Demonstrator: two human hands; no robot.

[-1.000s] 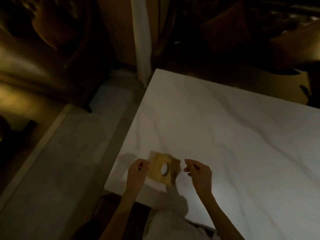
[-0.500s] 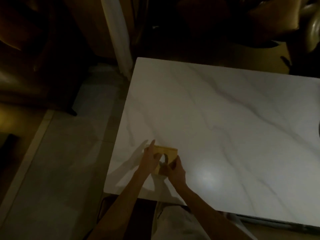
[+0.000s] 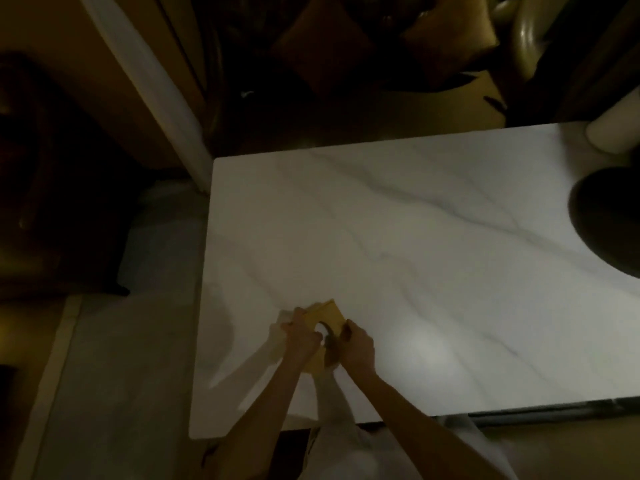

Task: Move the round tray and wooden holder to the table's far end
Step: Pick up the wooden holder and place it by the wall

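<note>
A square wooden holder with a round hole in its top sits on the white marble table, near the front left corner. My left hand grips its left side and my right hand grips its right side. Both hands cover the holder's near half. A dark round tray lies at the table's right edge, partly cut off by the frame and far from both hands.
A pale cylinder stands at the table's back right corner. Dark cushioned seats lie beyond the far edge. A white post stands off the back left corner, with grey floor to the left.
My right hand has closed onto the holder's right side, and both hands now grip it. The camera has swung right, bringing the dark tray and pale cylinder into view.
</note>
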